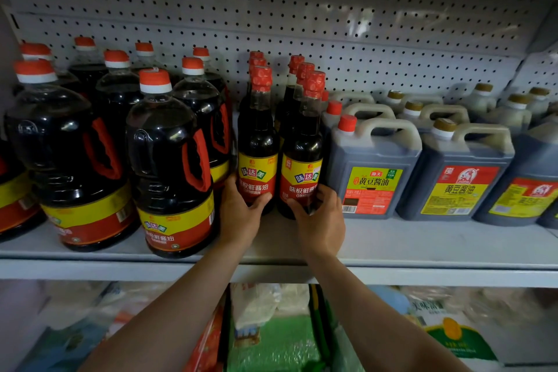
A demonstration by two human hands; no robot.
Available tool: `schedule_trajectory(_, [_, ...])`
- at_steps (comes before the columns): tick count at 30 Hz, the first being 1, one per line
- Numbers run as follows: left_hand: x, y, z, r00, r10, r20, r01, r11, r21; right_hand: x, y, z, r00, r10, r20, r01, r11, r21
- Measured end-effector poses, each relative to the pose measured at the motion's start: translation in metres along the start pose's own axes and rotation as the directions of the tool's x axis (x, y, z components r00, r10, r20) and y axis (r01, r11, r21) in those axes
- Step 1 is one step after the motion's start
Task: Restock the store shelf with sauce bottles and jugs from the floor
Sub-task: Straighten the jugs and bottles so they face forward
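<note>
Left hand [238, 214] and right hand [320, 220] each curl a grip round the base of an upright bottle [257, 160], [302, 166] on the shelf [422, 239], side by side, between round jugs [169, 166] and square jugs [373, 166]; likely sliding straight back.

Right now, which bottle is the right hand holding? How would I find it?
Find the grey shelf. Mid-shelf, between round jugs and square jugs, stand two rows of slim bottles. The right hand grips the front right slim bottle, next to the square jug with a green-cornered label.
</note>
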State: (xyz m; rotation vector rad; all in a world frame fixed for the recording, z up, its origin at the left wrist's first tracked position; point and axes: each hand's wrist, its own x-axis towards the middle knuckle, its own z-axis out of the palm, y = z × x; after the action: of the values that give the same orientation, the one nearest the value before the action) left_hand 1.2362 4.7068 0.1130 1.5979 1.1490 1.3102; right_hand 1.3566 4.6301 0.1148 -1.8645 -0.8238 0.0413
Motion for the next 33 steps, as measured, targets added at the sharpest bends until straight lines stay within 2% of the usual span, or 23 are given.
schedule_trajectory(10, [-0.006, -0.001, -0.001, 1.0, 0.024, 0.002, -0.024, 0.998, 0.062, 0.0, 0.005, -0.006, 0.998, -0.038, 0.057, 0.034, 0.997, 0.074])
schedule_trajectory(12, [-0.014, -0.002, -0.002, 0.998, 0.039, -0.048, -0.036, 0.997, 0.069, -0.001, 0.005, -0.012, 0.998, -0.027, 0.065, 0.014, 0.982, 0.187])
schedule_trajectory(15, [-0.036, 0.003, -0.003, 0.978, 0.109, -0.178, -0.091, 0.99, 0.109, -0.006, 0.007, -0.018, 0.993, 0.068, 0.098, -0.102, 0.909, 0.405])
schedule_trajectory(16, [-0.045, 0.006, -0.002, 0.974, 0.137, -0.182, -0.115, 0.985, 0.128, -0.007, 0.008, -0.019, 0.989, 0.1, 0.111, -0.14, 0.876, 0.462])
schedule_trajectory(19, [-0.065, 0.018, 0.005, 0.99, 0.144, -0.009, -0.141, 0.981, 0.132, -0.01, 0.006, -0.025, 0.979, 0.115, 0.169, -0.192, 0.793, 0.577])
schedule_trajectory(23, [-0.065, 0.031, 0.02, 0.978, 0.025, 0.209, -0.029, 0.999, 0.015, -0.011, 0.007, -0.029, 0.979, 0.055, 0.196, -0.163, 0.787, 0.595])
schedule_trajectory(26, [-0.061, 0.034, 0.025, 0.971, -0.019, 0.239, 0.017, 1.0, 0.013, -0.01, 0.011, -0.026, 0.977, 0.044, 0.207, -0.156, 0.809, 0.566])
schedule_trajectory(33, [-0.059, 0.031, 0.027, 0.97, -0.015, 0.242, -0.004, 0.997, 0.077, -0.009, 0.011, -0.026, 0.974, 0.038, 0.222, -0.158, 0.82, 0.55])
